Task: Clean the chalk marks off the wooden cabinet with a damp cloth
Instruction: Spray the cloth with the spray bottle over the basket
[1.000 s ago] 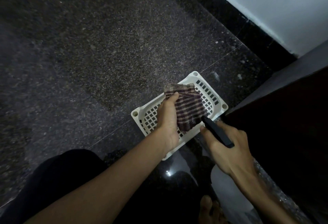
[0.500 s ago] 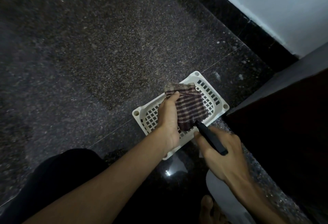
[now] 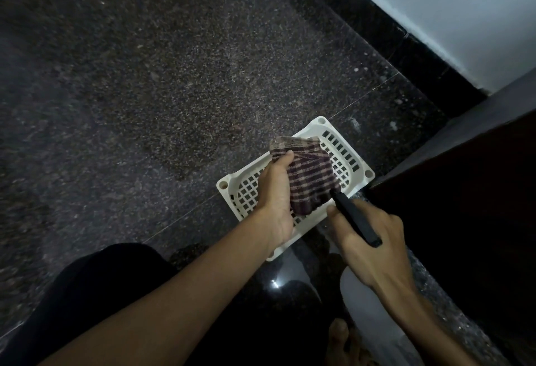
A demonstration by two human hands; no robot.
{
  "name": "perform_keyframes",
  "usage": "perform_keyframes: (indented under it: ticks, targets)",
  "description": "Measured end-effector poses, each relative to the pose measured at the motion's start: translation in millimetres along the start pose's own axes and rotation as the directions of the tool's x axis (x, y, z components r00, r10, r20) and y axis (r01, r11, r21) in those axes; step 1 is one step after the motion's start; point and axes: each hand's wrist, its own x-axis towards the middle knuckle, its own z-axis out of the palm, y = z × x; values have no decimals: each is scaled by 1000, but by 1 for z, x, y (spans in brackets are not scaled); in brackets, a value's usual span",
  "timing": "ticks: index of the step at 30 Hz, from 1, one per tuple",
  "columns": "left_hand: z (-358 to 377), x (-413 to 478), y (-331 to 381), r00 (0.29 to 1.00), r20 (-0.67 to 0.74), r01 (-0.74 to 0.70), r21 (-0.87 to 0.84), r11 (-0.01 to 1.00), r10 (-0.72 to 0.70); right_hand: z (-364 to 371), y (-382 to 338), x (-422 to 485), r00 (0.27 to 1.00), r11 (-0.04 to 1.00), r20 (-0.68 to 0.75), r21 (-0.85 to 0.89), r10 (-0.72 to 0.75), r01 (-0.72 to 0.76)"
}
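My left hand grips a folded dark checked cloth and holds it over a white plastic basket on the floor. My right hand is closed around a slim black stick-like object whose tip touches the cloth's lower right edge. The dark wooden cabinet stands at the right, its side in deep shadow; no chalk marks show on it from here.
Dark speckled stone floor spreads to the left and ahead. A black skirting strip and pale wall run along the upper right. My dark-clothed knee and a bare foot are at the bottom.
My right hand with the black object has moved left toward the cloth, so the tip now touches it. My left hand and the cloth have stayed over the basket.
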Motion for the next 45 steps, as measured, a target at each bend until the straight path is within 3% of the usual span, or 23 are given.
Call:
perform_keyframes:
  ticks: [11, 14, 19, 25, 31, 39, 45]
  targets:
    - [2, -3, -1, 1000, -27, -1, 38, 999, 2, -4, 2, 7, 996, 996, 12, 19, 85, -86]
    - [1, -1, -1, 999, -40, 4, 28, 1000, -3, -6, -1, 5, 998, 999, 31, -6, 50, -49]
    - [-5, 1, 6, 994, -110, 12, -11, 1000, -13, -22, -8, 12, 997, 990, -77, 144, 17, -5]
    - [-20, 10, 11, 983, -183, -17, -18, 1000, 14, -29, -22, 42, 955, 925, -286, 333, -84, 181]
    - [-34, 6, 16, 987, -154, -40, -28, 999, 35, -8, -29, 93, 895, 866, -418, 378, -155, 326]
    - [-46, 1, 25, 989, -134, -72, -36, 997, 66, 35, -12, 117, 881, 842, -328, 310, -341, 441]
    - [-43, -5, 28, 987, -129, -102, -61, 993, 93, 32, -5, 127, 913, 874, -296, 316, -280, 370]
